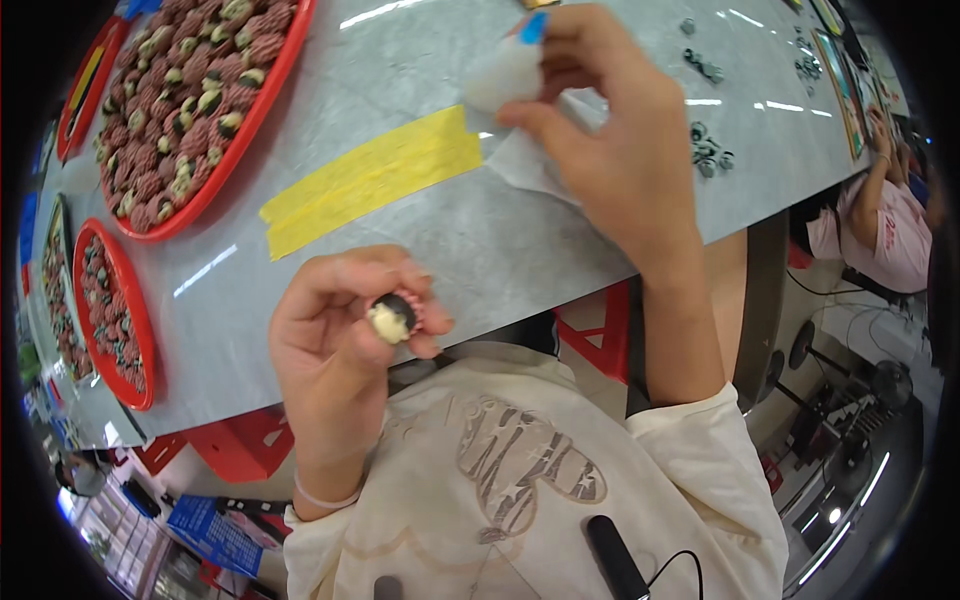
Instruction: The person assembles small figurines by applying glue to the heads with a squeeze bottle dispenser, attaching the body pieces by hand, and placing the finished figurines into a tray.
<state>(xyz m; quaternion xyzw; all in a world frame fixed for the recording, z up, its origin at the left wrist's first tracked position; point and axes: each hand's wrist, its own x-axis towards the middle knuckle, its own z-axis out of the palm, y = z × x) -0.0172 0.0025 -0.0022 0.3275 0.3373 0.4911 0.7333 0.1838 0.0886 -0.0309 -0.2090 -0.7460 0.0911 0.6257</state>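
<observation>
My left hand (345, 320), near the table's front edge, is closed round a small piece (392, 317) with a ridged pink side and a cream and black front. Farther off to the right, my right hand (625, 130) has thumb and fingers pinched on a soft, whitish translucent bag (505, 75). A blue bit (534, 28) shows at the bag's upper end, by my fingers. Beneath my right hand, a white sheet (530, 165) lies on the table, partly covered by the hand.
A broad yellow tape strip (375, 180) runs across the grey table (450, 230). At the left, a large red tray (265, 105) and a smaller red tray (148, 360) hold many small pink pieces. Small dark green pieces (706, 155) lie at right. Beyond sits a person in pink (885, 235).
</observation>
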